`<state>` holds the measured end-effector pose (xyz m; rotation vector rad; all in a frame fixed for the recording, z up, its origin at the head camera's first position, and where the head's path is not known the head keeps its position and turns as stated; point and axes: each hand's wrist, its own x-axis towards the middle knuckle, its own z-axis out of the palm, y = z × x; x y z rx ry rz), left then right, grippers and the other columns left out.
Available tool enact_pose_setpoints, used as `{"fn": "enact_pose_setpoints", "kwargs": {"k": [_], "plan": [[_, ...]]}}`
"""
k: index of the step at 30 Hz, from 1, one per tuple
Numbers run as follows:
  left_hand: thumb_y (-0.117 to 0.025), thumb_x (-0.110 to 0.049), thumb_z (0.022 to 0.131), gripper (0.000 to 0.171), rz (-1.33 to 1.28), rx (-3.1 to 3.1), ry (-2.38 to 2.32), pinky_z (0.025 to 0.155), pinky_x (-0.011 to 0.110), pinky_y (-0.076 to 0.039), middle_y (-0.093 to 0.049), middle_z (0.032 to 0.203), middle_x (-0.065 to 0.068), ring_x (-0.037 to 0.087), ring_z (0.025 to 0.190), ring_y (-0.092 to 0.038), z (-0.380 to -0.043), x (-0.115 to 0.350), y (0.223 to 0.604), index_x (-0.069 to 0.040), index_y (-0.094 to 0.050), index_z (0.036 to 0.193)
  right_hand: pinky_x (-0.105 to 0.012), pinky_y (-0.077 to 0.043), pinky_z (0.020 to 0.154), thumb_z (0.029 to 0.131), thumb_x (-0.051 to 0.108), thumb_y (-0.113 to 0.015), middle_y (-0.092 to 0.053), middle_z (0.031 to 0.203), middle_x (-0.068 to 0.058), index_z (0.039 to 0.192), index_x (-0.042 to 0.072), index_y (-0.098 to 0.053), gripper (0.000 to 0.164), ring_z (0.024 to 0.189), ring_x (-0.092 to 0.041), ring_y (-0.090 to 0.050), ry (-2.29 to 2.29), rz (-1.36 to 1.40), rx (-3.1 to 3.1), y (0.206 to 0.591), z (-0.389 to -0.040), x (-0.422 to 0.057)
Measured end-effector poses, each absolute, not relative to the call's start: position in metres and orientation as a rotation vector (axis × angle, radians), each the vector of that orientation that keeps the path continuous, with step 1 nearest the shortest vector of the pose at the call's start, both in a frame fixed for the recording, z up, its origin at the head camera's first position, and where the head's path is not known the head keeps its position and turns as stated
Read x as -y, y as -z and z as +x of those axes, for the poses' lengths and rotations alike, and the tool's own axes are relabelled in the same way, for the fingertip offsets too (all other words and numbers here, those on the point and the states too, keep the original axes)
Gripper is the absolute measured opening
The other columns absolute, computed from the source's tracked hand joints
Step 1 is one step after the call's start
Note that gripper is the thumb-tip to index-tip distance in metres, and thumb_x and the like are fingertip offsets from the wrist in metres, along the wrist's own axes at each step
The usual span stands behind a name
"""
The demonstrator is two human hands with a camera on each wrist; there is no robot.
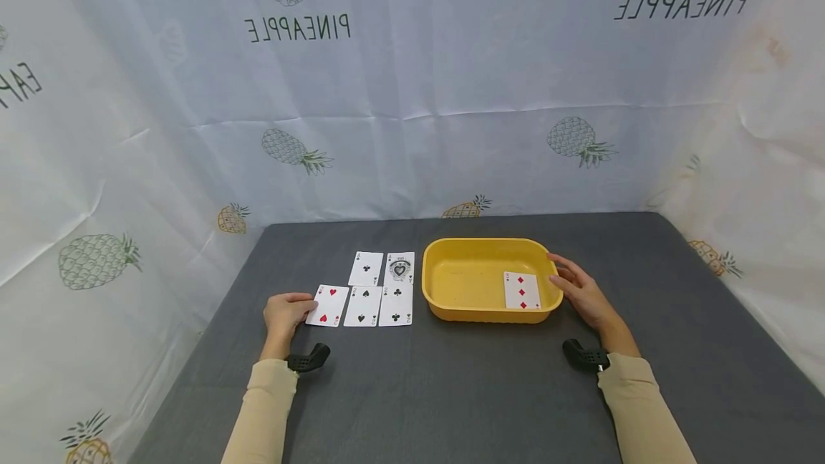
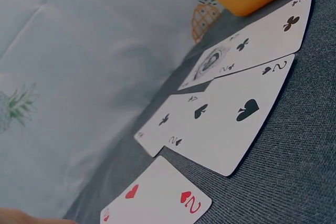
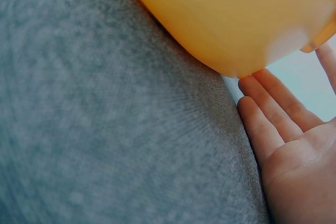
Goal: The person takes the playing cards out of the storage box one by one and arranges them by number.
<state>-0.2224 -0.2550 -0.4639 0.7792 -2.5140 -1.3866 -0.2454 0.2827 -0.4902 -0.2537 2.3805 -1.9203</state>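
Note:
My left hand [image 1: 283, 317] pinches the left edge of a two of hearts [image 1: 328, 305], thumb and fingers meeting there. To its right lie a two of spades [image 1: 363, 306] and a two of clubs [image 1: 396, 306]. Behind these two, a card with one club [image 1: 365, 268] and an ornate ace of spades [image 1: 399, 268] form another row. At the right end of a yellow tray [image 1: 464, 245], my right hand [image 1: 586, 299] touches the rim and side wall with extended fingers [image 3: 275, 108]. Inside the tray is a three of diamonds [image 1: 521, 291].
A dark grey cloth covers the table [image 1: 451, 392]. White curtains with pineapple prints [image 1: 412, 77] hang behind and at both sides. Black wrist devices [image 1: 309, 358] sit on both forearms, near the beige sleeves.

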Motion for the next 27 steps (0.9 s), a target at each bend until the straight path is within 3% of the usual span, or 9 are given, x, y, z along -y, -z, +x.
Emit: {"fn": "enact_pose_setpoints", "kwargs": {"k": [6, 11, 19, 27], "plan": [[-0.075, -0.012, 0.077, 0.028, 0.784, 2.519, 1.325, 0.050, 0.017, -0.042, -0.070, 0.101, 0.025, 0.010, 0.061, -0.058, -0.2195, 0.2546, 0.4655, 0.005, -0.072, 0.099, -0.005, -0.048, 0.085, 0.100, 0.025, -0.051, -0.045, 0.134, -0.004, 0.151, 0.014, -0.029, 0.056, 0.103, 0.011, -0.053, 1.925, -0.264, -2.379, 0.4903, -0.2454, -0.2828], [-0.076, -0.013, 0.077, 0.027, 0.785, 2.519, 1.285, 0.052, 0.018, -0.039, -0.071, 0.098, 0.025, 0.020, 0.069, -0.062, -0.2176, 0.2535, 0.4663, 0.005, -0.073, 0.097, -0.004, -0.047, 0.086, 0.100, 0.026, -0.052, -0.044, 0.125, 0.013, 0.151, 0.014, -0.030, 0.056, 0.104, 0.012, -0.052, 1.932, -0.265, -2.367, 0.4908, -0.2456, -0.2824], [-0.074, -0.011, 0.079, 0.025, 0.763, 2.514, 1.226, 0.058, 0.020, -0.037, -0.071, 0.102, 0.026, 0.033, 0.087, -0.063, -0.2156, 0.2502, 0.4649, 0.006, -0.073, 0.097, -0.003, -0.045, 0.086, 0.100, 0.028, -0.052, -0.044, 0.122, 0.019, 0.151, 0.016, -0.030, 0.057, 0.105, 0.014, -0.052, 1.927, -0.255, -2.369, 0.4922, -0.2461, -0.2826], [-0.071, -0.010, 0.082, 0.024, 0.742, 2.520, 1.226, 0.081, 0.047, -0.045, -0.069, 0.105, 0.028, 0.038, 0.097, -0.057, -0.2167, 0.2500, 0.4650, 0.008, -0.071, 0.099, -0.003, -0.045, 0.086, 0.100, 0.026, -0.052, -0.045, 0.121, 0.022, 0.151, 0.017, -0.030, 0.056, 0.106, 0.014, -0.052, 1.944, -0.270, -2.363, 0.4922, -0.2462, -0.2839]]}}
